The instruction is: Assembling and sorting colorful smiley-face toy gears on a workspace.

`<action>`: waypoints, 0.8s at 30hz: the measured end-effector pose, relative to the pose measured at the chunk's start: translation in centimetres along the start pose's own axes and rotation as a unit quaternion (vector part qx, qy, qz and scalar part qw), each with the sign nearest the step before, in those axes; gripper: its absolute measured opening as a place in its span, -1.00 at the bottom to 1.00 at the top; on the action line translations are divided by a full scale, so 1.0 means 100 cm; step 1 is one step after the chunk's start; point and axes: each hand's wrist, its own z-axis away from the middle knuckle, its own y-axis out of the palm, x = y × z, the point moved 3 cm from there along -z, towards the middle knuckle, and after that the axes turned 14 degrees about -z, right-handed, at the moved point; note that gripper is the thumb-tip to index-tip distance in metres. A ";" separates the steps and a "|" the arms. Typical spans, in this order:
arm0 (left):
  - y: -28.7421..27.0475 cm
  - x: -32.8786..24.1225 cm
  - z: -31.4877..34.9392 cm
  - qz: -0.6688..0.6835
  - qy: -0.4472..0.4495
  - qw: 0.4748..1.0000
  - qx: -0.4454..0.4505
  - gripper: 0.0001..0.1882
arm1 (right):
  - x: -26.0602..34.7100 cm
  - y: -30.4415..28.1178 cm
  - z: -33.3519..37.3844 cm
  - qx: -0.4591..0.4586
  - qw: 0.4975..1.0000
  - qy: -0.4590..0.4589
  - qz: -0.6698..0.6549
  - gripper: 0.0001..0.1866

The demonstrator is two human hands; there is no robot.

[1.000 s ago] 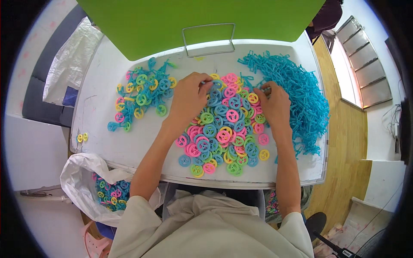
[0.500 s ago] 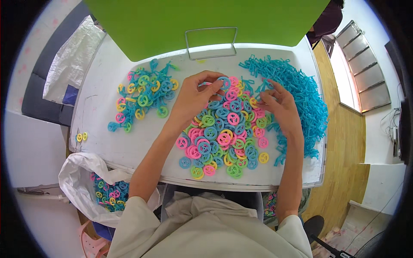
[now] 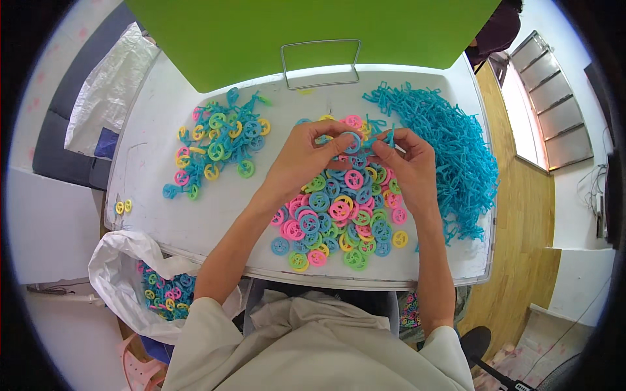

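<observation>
Between thumb and fingers, my left hand (image 3: 312, 151) pinches a blue plastic wheel (image 3: 353, 142). Just to its right, my right hand (image 3: 409, 161) grips a small teal plastic stick piece (image 3: 390, 136), whose end meets or nearly meets the wheel. Both hands hover over a heap of small spoked wheels (image 3: 340, 210) in pink, blue, green and yellow. Beyond my right hand spreads a large pile of teal stick pieces (image 3: 450, 150). To the left lies a looser group of wheels joined to teal sticks (image 3: 218, 140).
A green panel (image 3: 228, 39) with a wire handle (image 3: 321, 42) stands across the table's far side. Two yellow wheels (image 3: 123, 207) lie at the white table's left edge. Below it hangs a white sack (image 3: 117, 260) holding joined pieces. A dark round object (image 3: 475, 340) is at lower right.
My right hand has moved left, bringing a teal stick piece up to the blue wheel. My left hand has shifted slightly right and down with the wheel.
</observation>
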 end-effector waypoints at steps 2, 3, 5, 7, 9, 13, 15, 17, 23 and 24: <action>0.002 0.001 0.002 0.020 -0.031 0.999 0.023 -0.77 | 0.002 0.004 0.002 -0.003 1.000 -0.005 0.022 -0.88; 0.004 0.002 0.002 0.020 -0.032 0.999 0.023 -0.77 | 0.003 0.005 0.002 -0.007 0.999 -0.010 0.044 -0.87; 0.006 0.002 0.003 0.000 -0.004 1.000 0.007 -0.78 | 0.002 0.005 0.003 0.000 0.999 -0.011 0.040 -0.87; 0.006 0.002 0.002 -0.004 -0.006 1.000 0.005 -0.78 | 0.002 0.004 0.002 0.006 0.999 -0.012 0.036 -0.87; 0.005 0.002 0.001 -0.007 -0.008 1.000 0.003 -0.78 | 0.001 0.002 0.000 0.016 0.998 -0.005 0.063 -0.88; 0.007 0.003 0.002 0.011 -0.029 0.999 0.026 -0.74 | 0.006 0.005 0.001 0.040 0.998 -0.024 0.037 -0.88; 0.008 0.004 0.002 0.024 -0.039 0.998 0.039 -0.71 | 0.006 0.005 0.000 0.042 0.998 -0.018 0.038 -0.90; 0.006 0.005 0.002 0.064 -0.034 0.997 0.030 -0.78 | 0.005 0.002 0.000 0.049 0.997 -0.025 0.056 -0.89; 0.010 0.005 0.000 0.037 -0.005 0.999 -0.004 -0.83 | 0.002 0.001 0.001 0.052 0.995 -0.004 0.084 -0.86; 0.010 0.006 0.001 0.036 -0.004 0.999 -0.004 -0.83 | 0.001 0.004 0.002 0.059 0.997 -0.001 0.047 -0.85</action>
